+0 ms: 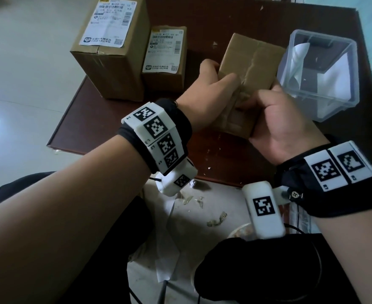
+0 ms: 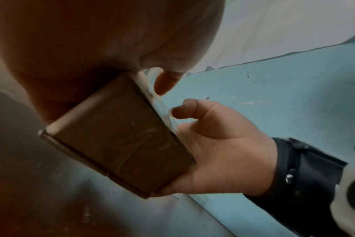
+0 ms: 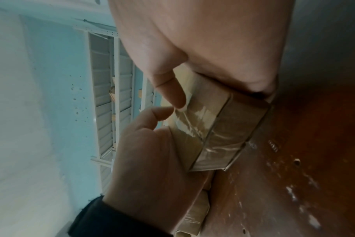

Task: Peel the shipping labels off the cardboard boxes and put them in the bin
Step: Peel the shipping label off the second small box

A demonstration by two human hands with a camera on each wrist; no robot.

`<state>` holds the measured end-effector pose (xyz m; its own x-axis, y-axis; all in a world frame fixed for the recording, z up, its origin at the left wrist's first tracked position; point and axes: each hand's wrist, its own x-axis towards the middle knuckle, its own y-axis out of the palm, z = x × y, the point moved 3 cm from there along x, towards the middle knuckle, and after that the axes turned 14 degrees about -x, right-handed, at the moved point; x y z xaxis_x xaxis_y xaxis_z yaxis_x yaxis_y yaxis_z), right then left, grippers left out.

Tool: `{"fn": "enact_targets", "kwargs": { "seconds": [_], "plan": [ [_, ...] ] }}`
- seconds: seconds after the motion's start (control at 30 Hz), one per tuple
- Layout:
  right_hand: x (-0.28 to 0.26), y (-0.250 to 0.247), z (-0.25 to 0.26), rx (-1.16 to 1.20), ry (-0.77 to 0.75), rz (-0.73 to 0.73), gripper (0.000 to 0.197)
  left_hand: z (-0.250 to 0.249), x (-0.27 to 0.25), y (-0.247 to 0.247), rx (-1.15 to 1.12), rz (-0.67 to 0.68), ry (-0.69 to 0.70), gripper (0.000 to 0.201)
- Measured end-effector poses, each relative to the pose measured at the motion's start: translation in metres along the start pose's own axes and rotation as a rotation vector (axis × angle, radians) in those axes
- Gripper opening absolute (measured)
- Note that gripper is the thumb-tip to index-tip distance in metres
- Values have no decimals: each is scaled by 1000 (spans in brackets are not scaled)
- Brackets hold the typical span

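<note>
A small brown cardboard box (image 1: 253,69) wrapped in clear tape is held over the table between both hands; no label shows on its visible faces. My left hand (image 1: 213,93) grips its left side, thumb (image 3: 162,114) on the taped top. From the right, my right hand (image 1: 275,119) clasps the near end, its thumb (image 3: 172,94) curled onto the tape seam beside the left thumb. The same box (image 2: 120,139) appears in the left wrist view with my right hand (image 2: 223,152) under it. Two labelled boxes stand at back left: a tall box (image 1: 112,69) and a smaller box (image 1: 165,82).
A clear plastic bin (image 1: 356,73) with white label sheets inside stands at the right, close to my right hand. The dark brown table (image 1: 202,150) carries small paper flecks. Torn scraps (image 1: 215,220) lie on the floor below the near edge.
</note>
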<state>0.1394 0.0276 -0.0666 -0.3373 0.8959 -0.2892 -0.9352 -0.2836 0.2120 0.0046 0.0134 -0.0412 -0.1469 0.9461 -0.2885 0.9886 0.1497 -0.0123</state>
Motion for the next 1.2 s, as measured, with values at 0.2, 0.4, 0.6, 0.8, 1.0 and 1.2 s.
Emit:
{"fn": "enact_targets", "kwargs": {
  "seconds": [0.2, 0.4, 0.6, 0.8, 1.0, 1.2],
  "plan": [
    [1, 1, -6, 36, 52, -26, 60, -1, 0, -4, 18, 82, -69, 52],
    [-2, 7, -4, -21, 65, -95, 68, -6, -1, -3, -17, 52, -32, 39],
    [-6, 1, 7, -29, 43, -144, 54, -5, -4, -4, -48, -78, -40, 35],
    [-13, 4, 7, -84, 36, -165, 52, -5, -11, -3, -98, 34, -87, 44],
    [-16, 6, 13, -178, -27, -160, 48, -4, -11, -1, -230, -4, -79, 49],
    [-15, 8, 9, -265, -53, -168, 53, -3, -8, -3, -143, 32, -80, 43]
  ]
}}
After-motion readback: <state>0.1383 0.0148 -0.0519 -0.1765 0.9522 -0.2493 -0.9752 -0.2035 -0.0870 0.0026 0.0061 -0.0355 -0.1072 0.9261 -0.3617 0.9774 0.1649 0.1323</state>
